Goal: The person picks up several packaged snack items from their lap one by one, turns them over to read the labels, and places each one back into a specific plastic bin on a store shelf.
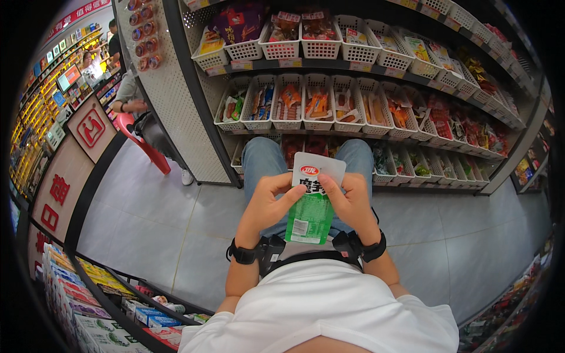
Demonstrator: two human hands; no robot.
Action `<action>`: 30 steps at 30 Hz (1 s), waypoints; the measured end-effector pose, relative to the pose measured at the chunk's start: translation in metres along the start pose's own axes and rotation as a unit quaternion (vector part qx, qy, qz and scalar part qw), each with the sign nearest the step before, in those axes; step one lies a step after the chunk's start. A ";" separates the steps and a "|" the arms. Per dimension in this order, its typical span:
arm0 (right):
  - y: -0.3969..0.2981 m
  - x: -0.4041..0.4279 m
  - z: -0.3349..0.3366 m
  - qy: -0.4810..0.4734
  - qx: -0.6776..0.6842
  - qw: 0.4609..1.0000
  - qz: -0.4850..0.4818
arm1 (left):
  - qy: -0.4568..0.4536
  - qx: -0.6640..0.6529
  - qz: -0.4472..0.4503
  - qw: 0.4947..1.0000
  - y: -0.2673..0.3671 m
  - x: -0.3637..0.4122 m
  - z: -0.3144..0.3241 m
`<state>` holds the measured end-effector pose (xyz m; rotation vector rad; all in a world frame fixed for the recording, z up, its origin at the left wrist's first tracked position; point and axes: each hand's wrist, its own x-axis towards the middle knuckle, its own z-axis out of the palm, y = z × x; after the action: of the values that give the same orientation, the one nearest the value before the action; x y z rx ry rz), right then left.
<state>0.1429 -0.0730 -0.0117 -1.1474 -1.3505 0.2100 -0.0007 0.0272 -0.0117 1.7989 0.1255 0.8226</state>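
A green and white snack pouch (310, 216) with a red oval logo and printed writing is held upright over my lap, between both hands. My left hand (276, 198) grips its left edge, thumb across the printed face. On the right edge, my right hand (348, 196) pinches the pouch with the thumb on the front. The fingers behind the pouch are hidden. Beyond my knees, white plastic baskets (288, 125) hold packaged sausages and other snacks on a shelf.
A shelf rack (273, 131) with several rows of baskets spans the front. A perforated metal end panel (170, 101) stands at left, a seated person (154, 132) on a red plastic chair (150, 148) beyond it. Boxed goods (154, 317) lie on a display at lower left.
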 end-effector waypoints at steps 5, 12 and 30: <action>-0.004 0.002 0.002 -0.006 0.002 1.000 -0.007 | 0.025 0.004 0.022 0.999 -0.001 0.001 -0.002; 0.002 0.002 0.005 -0.022 0.008 1.000 -0.004 | 0.058 0.009 0.006 0.998 -0.002 0.000 -0.004; 0.000 -0.002 0.012 0.002 0.029 1.000 -0.003 | 0.031 0.021 0.003 0.999 -0.001 0.000 -0.008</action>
<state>0.1328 -0.0678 -0.0152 -1.0935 -1.3362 0.2409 -0.0050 0.0339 -0.0110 1.8148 0.1788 0.8873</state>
